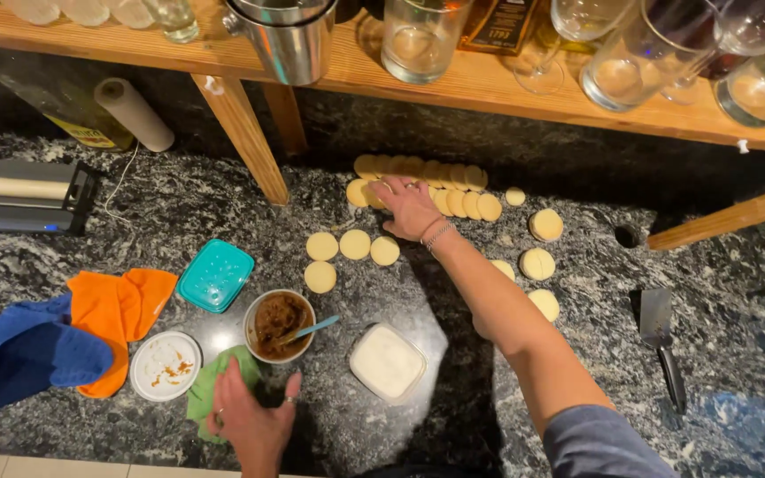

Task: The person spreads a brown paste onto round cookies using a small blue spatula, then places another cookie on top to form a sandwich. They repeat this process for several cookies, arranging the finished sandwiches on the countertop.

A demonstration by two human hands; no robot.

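R hand (409, 205) on dough rounds (453, 202), L hand (250, 420) by bowl (278, 326).

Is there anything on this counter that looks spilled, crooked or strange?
Nothing is spilled. The white lid lies face up with orange-brown smears, beside the brown filling bowl. The right hand rests on the overlapping cookie rows; the left hand is near the bowl.

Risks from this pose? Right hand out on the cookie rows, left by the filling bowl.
1. The right hand rests on the overlapping cookie rows; pressure could crack or scatter the rounds.
2. The forearm crosses above loose cookies; pulling back low might sweep them.
3. The left hand sits beside the brown filling bowl, whose blue spoon sticks out over the rim; a bump could tip it.
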